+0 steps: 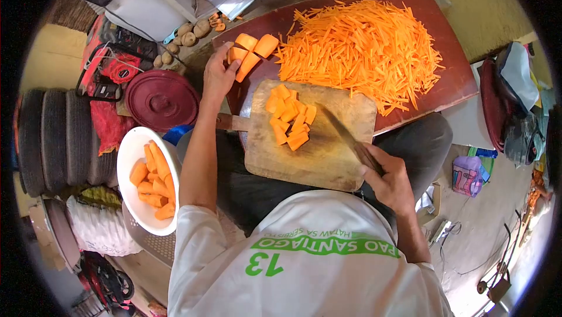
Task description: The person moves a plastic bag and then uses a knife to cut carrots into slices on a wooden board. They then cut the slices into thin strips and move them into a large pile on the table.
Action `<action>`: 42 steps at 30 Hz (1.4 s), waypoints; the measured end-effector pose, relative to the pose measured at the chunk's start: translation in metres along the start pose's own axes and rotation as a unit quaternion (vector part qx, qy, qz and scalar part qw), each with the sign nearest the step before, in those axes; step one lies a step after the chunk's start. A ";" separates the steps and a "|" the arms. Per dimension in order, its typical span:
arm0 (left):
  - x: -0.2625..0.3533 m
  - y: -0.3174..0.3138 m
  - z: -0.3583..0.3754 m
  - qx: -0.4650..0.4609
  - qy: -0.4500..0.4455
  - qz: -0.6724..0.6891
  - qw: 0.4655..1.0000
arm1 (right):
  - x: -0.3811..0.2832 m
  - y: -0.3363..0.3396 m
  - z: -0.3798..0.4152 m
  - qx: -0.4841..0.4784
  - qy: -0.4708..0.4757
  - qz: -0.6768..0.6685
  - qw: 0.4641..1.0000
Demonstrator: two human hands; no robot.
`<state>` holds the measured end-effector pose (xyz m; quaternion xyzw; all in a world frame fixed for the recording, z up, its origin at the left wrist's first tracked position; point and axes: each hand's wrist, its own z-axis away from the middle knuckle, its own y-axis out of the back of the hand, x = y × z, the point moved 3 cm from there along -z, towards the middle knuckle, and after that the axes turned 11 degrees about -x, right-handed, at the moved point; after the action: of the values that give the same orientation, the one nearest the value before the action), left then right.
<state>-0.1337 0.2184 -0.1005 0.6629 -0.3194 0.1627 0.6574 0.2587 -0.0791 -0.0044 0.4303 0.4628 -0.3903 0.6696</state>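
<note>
My left hand (pixel 219 74) reaches to the left end of the red tabletop, its fingers and thumb closed about a peeled carrot piece (pixel 236 55). More thick carrot pieces (pixel 249 64) lie against it there. In my right hand (pixel 389 179) is the handle of a kitchen knife (pixel 342 129); its blade points up and left over the wooden chopping board (pixel 345 168). Short cut carrot chunks (pixel 291 112) sit on the board, left of the blade tip. The board rests across my lap, with its handle toward the left.
A large heap of carrot strips (pixel 363 50) covers much of the red table (pixel 453 77). On the left stands a white colander (pixel 130 168) holding peeled carrots (pixel 155 185). Behind it are a maroon lid (pixel 161 100) and stacked tires (pixel 52 141). Potatoes (pixel 188 38) lie beyond the table's left end.
</note>
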 end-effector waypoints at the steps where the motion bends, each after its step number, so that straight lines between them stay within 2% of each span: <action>1: 0.000 0.000 0.000 -0.005 0.000 -0.001 1.000 | -0.004 -0.002 0.001 -0.009 0.025 -0.009 1.000; 4: 0.014 0.003 0.006 -0.014 0.020 0.030 0.999 | -0.025 -0.001 -0.001 -0.137 0.035 0.038 0.989; 5: 0.022 0.005 0.006 -0.016 0.028 0.046 0.998 | -0.016 -0.008 -0.003 -0.143 0.061 -0.012 0.988; 8: -0.017 -0.009 -0.004 0.007 -0.009 0.105 0.994 | -0.014 -0.011 -0.020 -0.232 0.031 0.067 0.970; 12: -0.004 0.002 0.006 0.031 0.022 0.110 0.993 | 0.000 -0.016 -0.044 -0.217 0.075 0.076 0.970; 13: 0.004 0.006 0.012 0.033 0.016 0.180 0.983 | -0.008 -0.013 -0.050 -0.246 0.018 0.081 0.966; 16: 0.023 0.029 0.033 0.058 -0.004 0.089 0.994 | 0.001 -0.006 -0.071 -0.236 -0.007 0.080 0.968; 17: 0.030 0.037 0.044 0.046 0.024 0.105 0.993 | 0.002 -0.004 -0.076 -0.225 0.005 0.091 0.970; 20: 0.045 0.044 0.084 0.040 0.020 0.160 0.986 | 0.008 -0.003 -0.086 -0.178 0.047 0.062 0.981; 22: 0.065 0.037 0.112 0.035 -0.024 0.206 0.978 | 0.004 -0.002 -0.088 -0.180 0.034 0.031 0.983; 24: 0.097 0.040 0.142 -0.038 0.041 0.129 0.990 | 0.005 -0.002 -0.089 -0.173 0.031 0.010 0.984; 26: 0.112 0.034 0.167 -0.051 0.019 0.098 0.994 | 0.009 -0.001 -0.088 -0.155 0.038 0.000 0.987; 27: 0.113 0.027 0.177 -0.052 0.005 0.127 0.990 | 0.012 -0.001 -0.088 -0.152 0.035 -0.005 0.988; 31: 0.154 0.013 0.188 -0.085 -0.054 0.023 0.995 | 0.020 -0.007 -0.083 -0.127 0.049 -0.042 0.990; 35: 0.138 -0.010 0.197 -0.051 -0.092 -0.001 0.994 | 0.006 -0.012 -0.064 -0.123 0.029 -0.044 0.991; 38: 0.141 -0.007 0.196 -0.067 -0.099 0.037 0.992 | 0.004 -0.019 -0.051 -0.129 -0.011 -0.026 0.991; 39: 0.138 -0.007 0.197 -0.075 -0.095 0.040 0.992 | 0.004 -0.022 -0.049 -0.116 0.029 -0.024 0.993; 42: 0.131 -0.003 0.194 -0.098 -0.066 0.062 0.991 | 0.005 -0.025 -0.047 -0.118 0.035 -0.010 0.992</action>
<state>-0.0740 0.0013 -0.0356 0.5833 -0.4171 0.1273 0.6852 0.2234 -0.0434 -0.0242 0.3569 0.5329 -0.3240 0.6955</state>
